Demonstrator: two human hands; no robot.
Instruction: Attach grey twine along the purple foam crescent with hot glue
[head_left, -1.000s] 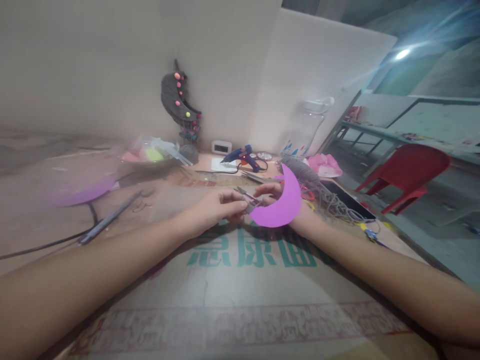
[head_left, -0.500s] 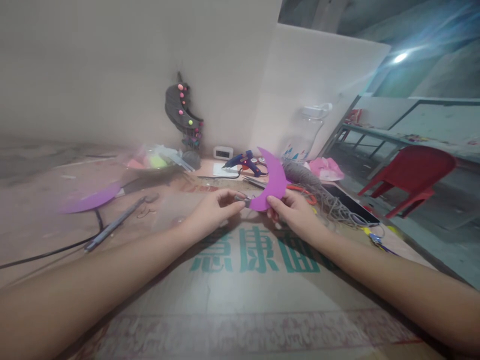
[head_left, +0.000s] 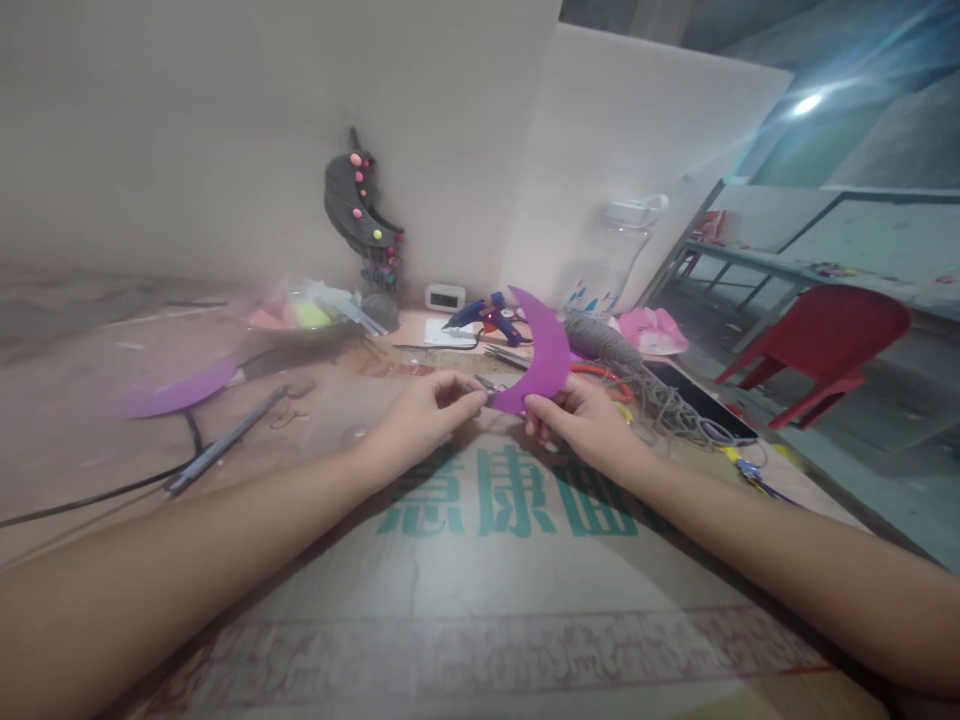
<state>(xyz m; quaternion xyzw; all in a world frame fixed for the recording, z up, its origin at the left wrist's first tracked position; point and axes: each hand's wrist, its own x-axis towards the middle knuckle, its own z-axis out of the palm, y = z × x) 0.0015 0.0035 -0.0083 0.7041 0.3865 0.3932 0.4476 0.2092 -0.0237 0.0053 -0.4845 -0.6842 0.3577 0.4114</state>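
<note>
My right hand (head_left: 581, 418) pinches the lower tip of a purple crescent-shaped foam piece (head_left: 541, 350), which stands up from the fingers and curves away. My left hand (head_left: 420, 415) is closed on a small metal snipper (head_left: 484, 386) whose tip meets the crescent's lower end. Both hands hover just above a flattened cardboard sheet (head_left: 480, 570) printed with green characters.
A blue glue gun (head_left: 484, 313), a grey yarn bundle (head_left: 622, 365), a small white clock (head_left: 444, 296) and a dark decorated crescent (head_left: 356, 205) on the wall lie beyond. A purple disc (head_left: 176, 388) and a black cable (head_left: 112, 490) sit left. A red chair (head_left: 817, 335) stands right.
The purple crescent went from hanging low by my right wrist to standing upright, pinched at its lower tip. Both hands stayed close together, with the snipper at the crescent's end.
</note>
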